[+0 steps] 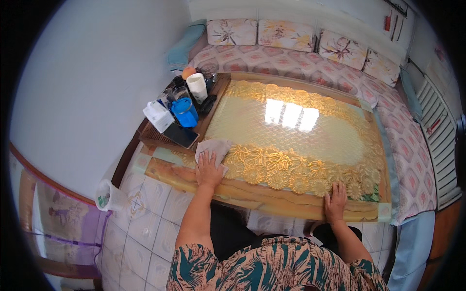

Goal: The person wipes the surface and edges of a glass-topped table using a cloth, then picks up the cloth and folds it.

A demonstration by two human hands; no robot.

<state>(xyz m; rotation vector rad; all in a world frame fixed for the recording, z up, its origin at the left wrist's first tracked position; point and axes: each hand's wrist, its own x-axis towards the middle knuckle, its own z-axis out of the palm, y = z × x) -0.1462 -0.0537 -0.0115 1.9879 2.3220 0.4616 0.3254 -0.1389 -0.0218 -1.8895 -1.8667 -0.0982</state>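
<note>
My left hand lies with its fingers stretched out over a pale grey cloth at the near left of the table. Part of the cloth is hidden beneath the palm, and the rest fans out beyond the fingertips. Farther right, my right hand rests flat near the table's front edge, holding nothing. It touches the border of a gold, flower-patterned table cover. The cover has a netted pale middle and looks glossy, with bright window reflections on it.
On the table's left, a wooden tea tray carries a phone, a blue cup, white paper cups and a tissue pack. A sofa wraps the far and right sides. A white bin stands left.
</note>
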